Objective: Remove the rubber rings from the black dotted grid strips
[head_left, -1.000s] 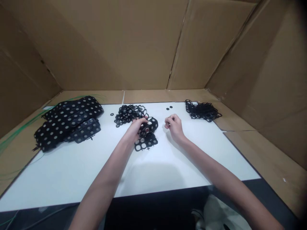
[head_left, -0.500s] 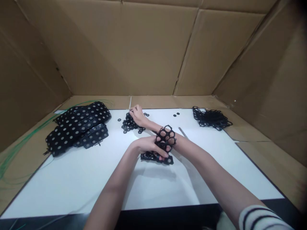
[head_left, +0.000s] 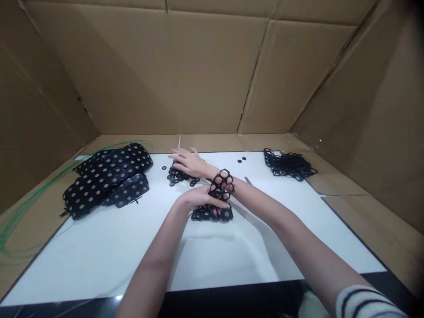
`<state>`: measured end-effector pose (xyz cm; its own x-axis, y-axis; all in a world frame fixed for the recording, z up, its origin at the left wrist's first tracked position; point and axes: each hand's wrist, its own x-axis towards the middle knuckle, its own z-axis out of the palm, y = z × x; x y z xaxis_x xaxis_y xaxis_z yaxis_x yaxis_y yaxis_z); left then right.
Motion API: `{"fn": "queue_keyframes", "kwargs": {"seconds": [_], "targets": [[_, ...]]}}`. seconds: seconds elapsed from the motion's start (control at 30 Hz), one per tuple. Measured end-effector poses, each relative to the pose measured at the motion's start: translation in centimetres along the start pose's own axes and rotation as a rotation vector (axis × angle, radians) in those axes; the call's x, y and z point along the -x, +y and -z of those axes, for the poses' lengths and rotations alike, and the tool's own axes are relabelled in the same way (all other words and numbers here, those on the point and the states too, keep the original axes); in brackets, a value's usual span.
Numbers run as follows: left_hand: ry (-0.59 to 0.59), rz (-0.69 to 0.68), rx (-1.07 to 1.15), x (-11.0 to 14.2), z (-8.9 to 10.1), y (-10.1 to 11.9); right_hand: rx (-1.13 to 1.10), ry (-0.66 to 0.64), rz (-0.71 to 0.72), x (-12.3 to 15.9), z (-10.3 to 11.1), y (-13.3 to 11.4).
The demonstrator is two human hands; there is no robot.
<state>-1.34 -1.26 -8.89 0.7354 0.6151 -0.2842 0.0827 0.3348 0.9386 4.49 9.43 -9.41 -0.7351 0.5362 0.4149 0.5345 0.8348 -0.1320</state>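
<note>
The left hand (head_left: 202, 197) grips a black mesh (head_left: 212, 213) that rises against the right wrist (head_left: 236, 185). The right hand (head_left: 188, 162), fingers spread, sits over the rings (head_left: 177, 176); dotted sheets (head_left: 106, 176) lie left of them.

On the white rectangular board (head_left: 99, 265) we saw, at its left, a heap of black perforated rubber sheets (head_left: 106, 179); at its back middle, scattered small black rubber rings (head_left: 175, 176); at its back right corner, a tangled black rubber lattice (head_left: 288, 164); nearer its front middle, a black lattice strip (head_left: 212, 214). Thin green wires (head_left: 20, 221) lay left of the board.
</note>
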Motion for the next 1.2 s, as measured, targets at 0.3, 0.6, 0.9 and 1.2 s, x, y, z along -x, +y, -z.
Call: {"fn": "queue_keyframes", "kwargs": {"seconds": [0.3,0.6,0.9,1.2], "targets": [[0.560,-0.093,0.355,-1.3,0.2,-0.4,-0.467,0.599,-0.579,11.8,6.4,0.9],[0.661,-0.065,0.296,-1.2,-0.8,0.0,-0.151,0.307,-0.215,16.0,4.8,-4.6],[0.727,0.034,0.340,-1.9,-0.5,-0.3,0.280,0.324,0.035,16.2,4.5,-3.4],[0.728,-0.121,0.327,-2.8,-0.6,-1.3,0.371,0.284,0.084,15.7,4.6,-3.1]]}}
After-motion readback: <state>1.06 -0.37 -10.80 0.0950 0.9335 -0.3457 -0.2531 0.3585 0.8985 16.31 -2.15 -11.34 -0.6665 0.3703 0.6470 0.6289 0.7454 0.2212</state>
